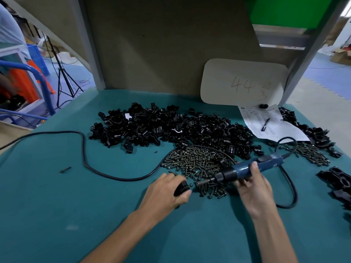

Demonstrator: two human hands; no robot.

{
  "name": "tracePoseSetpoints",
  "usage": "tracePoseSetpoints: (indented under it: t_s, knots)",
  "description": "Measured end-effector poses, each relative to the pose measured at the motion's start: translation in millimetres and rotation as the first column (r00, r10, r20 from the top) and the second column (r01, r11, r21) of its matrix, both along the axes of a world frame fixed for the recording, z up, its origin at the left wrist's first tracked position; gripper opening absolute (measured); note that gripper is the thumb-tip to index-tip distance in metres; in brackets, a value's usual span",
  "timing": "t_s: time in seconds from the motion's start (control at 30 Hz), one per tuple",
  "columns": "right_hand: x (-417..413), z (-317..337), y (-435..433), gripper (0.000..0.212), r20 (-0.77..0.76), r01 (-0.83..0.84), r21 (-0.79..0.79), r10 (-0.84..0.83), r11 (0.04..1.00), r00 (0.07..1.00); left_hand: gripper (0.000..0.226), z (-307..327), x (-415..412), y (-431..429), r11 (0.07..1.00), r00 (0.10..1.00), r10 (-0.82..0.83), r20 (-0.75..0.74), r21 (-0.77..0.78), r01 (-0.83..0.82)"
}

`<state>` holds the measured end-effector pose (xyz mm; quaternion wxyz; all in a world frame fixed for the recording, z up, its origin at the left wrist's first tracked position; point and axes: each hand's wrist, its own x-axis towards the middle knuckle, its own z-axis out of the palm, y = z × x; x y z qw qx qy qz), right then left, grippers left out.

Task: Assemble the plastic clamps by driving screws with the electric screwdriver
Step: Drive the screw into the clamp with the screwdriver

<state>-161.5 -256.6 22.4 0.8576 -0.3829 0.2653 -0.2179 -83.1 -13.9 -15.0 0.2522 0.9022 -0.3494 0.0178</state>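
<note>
My left hand (pixel 165 192) grips a black plastic clamp (pixel 182 187) on the teal table, with a screw head showing at the clamp's right side. My right hand (pixel 250 188) holds the blue electric screwdriver (pixel 245 168), which lies nearly level and points left. Its bit tip (pixel 198 183) carries a screw and hangs a short gap to the right of the clamp. A heap of dark screws (pixel 195 162) lies just behind both hands. Behind that spreads a large pile of black clamp parts (pixel 171 128).
The screwdriver's black cable (pixel 85 160) loops across the left of the table (pixel 76 205). A paper sheet with a pen (pixel 266 124) lies at back right, beside more clamp parts (pixel 315 135), more screws (pixel 311 152) and finished clamps (pixel 338 179). A card marked 44 (pixel 243 82) leans on the back panel.
</note>
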Motion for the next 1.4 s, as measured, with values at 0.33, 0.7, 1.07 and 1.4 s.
tracePoseSetpoints:
  t_s: [0.33, 0.7, 1.07, 1.4]
  knots:
    - [5.4, -14.8, 1.9, 0.023, 0.005, -0.046, -0.052, 0.046, 0.998, 0.999, 0.037, -3.2, 1.5, -0.8, 1.0, 1.0, -0.014, -0.002, -0.009, 0.014]
    - [0.6, -18.8, -2.6, 0.046, 0.027, -0.132, -0.09, 0.135, 0.987, 0.99, 0.032, -3.8, 4.0, 1.7, 0.997, 0.996, -0.079, -0.034, 0.013, 0.08]
    - [5.5, -22.7, -2.9, 0.057, -0.083, -0.068, -0.216, 0.051, 0.974, 0.995, 0.041, -4.1, -1.6, -0.2, 0.998, 0.992, -0.03, 0.121, 0.05, 0.024]
    - [-0.6, -19.0, -2.9, 0.027, -0.005, -0.092, -0.133, 0.092, 0.987, 0.996, 0.037, 1.8, -4.1, -1.4, 0.996, 0.99, -0.043, 0.131, 0.083, 0.032]
